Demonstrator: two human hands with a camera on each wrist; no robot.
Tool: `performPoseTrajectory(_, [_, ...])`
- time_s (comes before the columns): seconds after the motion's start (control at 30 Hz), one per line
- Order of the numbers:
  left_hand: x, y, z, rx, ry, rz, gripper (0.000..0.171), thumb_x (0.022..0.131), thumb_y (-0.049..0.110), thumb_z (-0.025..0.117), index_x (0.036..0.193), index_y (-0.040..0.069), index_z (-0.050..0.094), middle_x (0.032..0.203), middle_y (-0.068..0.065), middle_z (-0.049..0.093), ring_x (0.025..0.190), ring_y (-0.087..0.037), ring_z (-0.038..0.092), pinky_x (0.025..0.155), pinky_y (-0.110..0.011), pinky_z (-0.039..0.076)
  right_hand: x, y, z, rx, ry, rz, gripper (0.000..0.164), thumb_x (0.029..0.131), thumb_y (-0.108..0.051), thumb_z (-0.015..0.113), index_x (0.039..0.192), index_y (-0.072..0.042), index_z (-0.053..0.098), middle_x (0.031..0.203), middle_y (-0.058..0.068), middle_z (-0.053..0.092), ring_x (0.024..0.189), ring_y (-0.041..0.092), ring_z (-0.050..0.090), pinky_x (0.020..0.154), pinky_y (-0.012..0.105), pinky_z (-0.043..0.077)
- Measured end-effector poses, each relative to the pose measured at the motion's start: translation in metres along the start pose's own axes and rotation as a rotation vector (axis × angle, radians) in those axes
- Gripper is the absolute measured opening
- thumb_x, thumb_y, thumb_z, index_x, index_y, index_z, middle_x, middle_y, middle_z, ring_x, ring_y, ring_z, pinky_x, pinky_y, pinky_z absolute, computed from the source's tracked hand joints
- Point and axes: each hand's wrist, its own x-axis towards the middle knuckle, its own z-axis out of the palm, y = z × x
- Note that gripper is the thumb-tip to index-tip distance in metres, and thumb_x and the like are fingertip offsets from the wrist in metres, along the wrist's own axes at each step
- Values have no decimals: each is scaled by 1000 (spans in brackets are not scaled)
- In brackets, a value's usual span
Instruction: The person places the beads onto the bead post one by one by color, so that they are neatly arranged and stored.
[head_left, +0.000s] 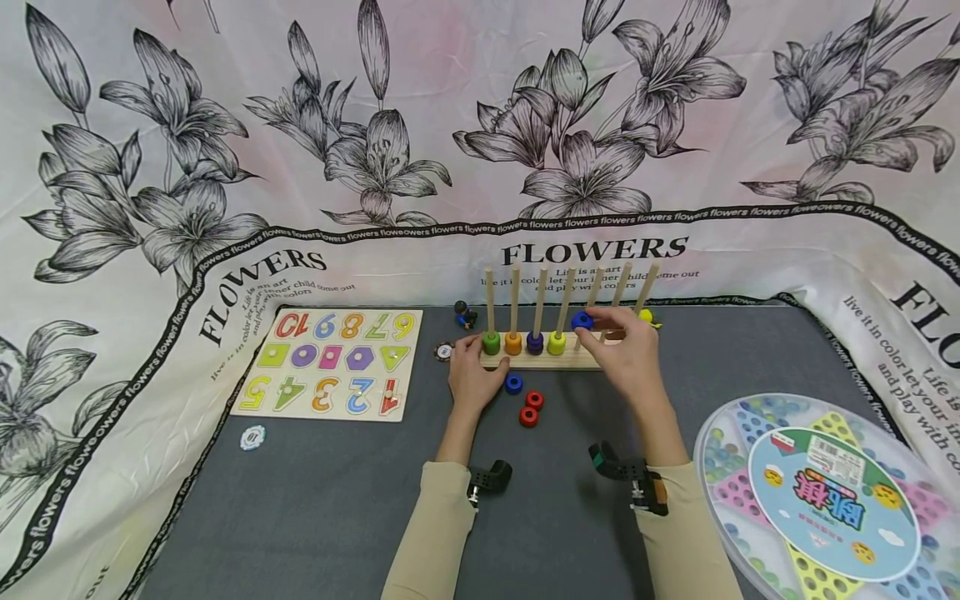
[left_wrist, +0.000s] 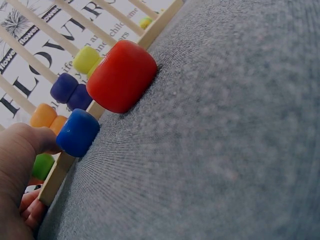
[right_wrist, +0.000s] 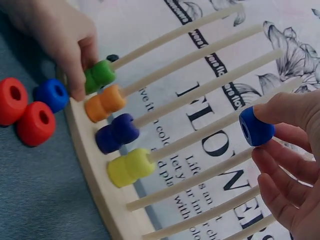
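A wooden peg rack [head_left: 540, 362] stands on the table, its upright pegs in a row. From the left, its first four pegs carry green beads [right_wrist: 100, 75], orange beads [right_wrist: 105, 103], dark blue beads [right_wrist: 117, 134] and yellow beads [right_wrist: 131, 167]. My left hand [head_left: 474, 375] holds the rack's left end between thumb and fingers. Between thumb and fingertips, my right hand [head_left: 633, 350] pinches a blue bead [right_wrist: 260, 129], raised beside the bare pegs on the right. In front of the rack lie another blue bead [head_left: 513, 383] and two red beads [head_left: 528, 417].
A number-and-shape board [head_left: 247, 407] lies left, with a poker chip [head_left: 252, 437] below it. Another chip [head_left: 443, 352] and a small dark figure [head_left: 465, 315] sit by the rack's left end. A round Chinese checkers box [head_left: 836, 504] occupies the right. Behind hangs a flowered cloth [head_left: 420, 267].
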Motion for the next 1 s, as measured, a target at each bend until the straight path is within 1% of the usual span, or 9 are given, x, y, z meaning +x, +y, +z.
performPoseTrajectory(0.1, [0, -1, 0, 1, 3, 3, 58, 83, 31, 75, 133, 5, 62, 127, -12, 54, 112, -29, 52, 89, -48, 49, 4, -4, -3, 10, 23, -15, 30, 82, -2, 77, 110, 4, 71, 104, 20, 68, 91, 35, 68, 76, 43, 52])
performPoseTrajectory(0.2, [0, -1, 0, 3, 9, 9, 58, 83, 31, 75, 133, 5, 63, 127, -12, 55, 112, -29, 52, 89, -47, 49, 7, -8, -6, 19, 46, -35, 29, 82, -2, 77, 110, 4, 72, 102, 19, 68, 90, 33, 68, 74, 33, 52])
performPoseTrajectory(0.33, [1, -2, 0, -7, 14, 15, 57, 82, 29, 76, 132, 5, 63, 127, -13, 55, 113, -30, 52, 90, -48, 48, 13, -13, -9, 28, 86, -67, 28, 81, -1, 78, 108, 4, 73, 100, 17, 68, 87, 25, 66, 71, 24, 50])
performPoseTrajectory(0.43, [1, -2, 1, -16, 17, 17, 57, 82, 28, 76, 132, 4, 63, 127, -14, 55, 114, -31, 52, 91, -48, 48, 17, -18, -11, 46, 120, -96, 28, 80, 0, 78, 108, 3, 73, 99, 17, 68, 85, 20, 64, 71, 22, 49])
performPoseTrajectory(0.57, [1, -3, 1, -8, 19, 15, 57, 82, 29, 76, 132, 5, 63, 127, -13, 55, 114, -31, 52, 90, -48, 48, 23, -24, -13, 73, 164, -137, 28, 81, 0, 78, 108, 3, 73, 101, 17, 69, 86, 20, 64, 70, 21, 49])
performPoseTrajectory(0.7, [1, -3, 1, -4, 17, 8, 56, 82, 29, 76, 132, 5, 63, 127, -13, 55, 114, -30, 52, 90, -48, 48, 30, -28, -13, 93, 216, -174, 29, 81, -1, 78, 109, 3, 74, 100, 18, 69, 85, 15, 63, 69, 21, 48])
performPoseTrajectory(0.8, [1, -3, 1, -8, 15, 7, 56, 82, 29, 76, 132, 5, 63, 128, -13, 55, 114, -30, 52, 90, -48, 48, 35, -32, -14, 100, 251, -183, 28, 82, -1, 77, 109, 3, 74, 99, 18, 69, 84, 11, 61, 69, 20, 48])
performPoseTrajectory(0.87, [1, -2, 1, -4, 16, 8, 56, 82, 29, 75, 132, 5, 63, 128, -13, 55, 114, -30, 52, 90, -49, 48, 38, -33, -16, 92, 264, -178, 28, 82, -2, 77, 109, 4, 73, 98, 19, 68, 83, 11, 61, 70, 20, 48])
performPoseTrajectory(1.0, [1, -1, 1, 3, 14, 11, 56, 82, 30, 75, 131, 5, 64, 128, -13, 55, 114, -30, 53, 90, -48, 49, 43, -37, -18, 71, 273, -160, 27, 82, -1, 77, 107, 6, 72, 98, 21, 66, 82, 14, 60, 69, 19, 47])
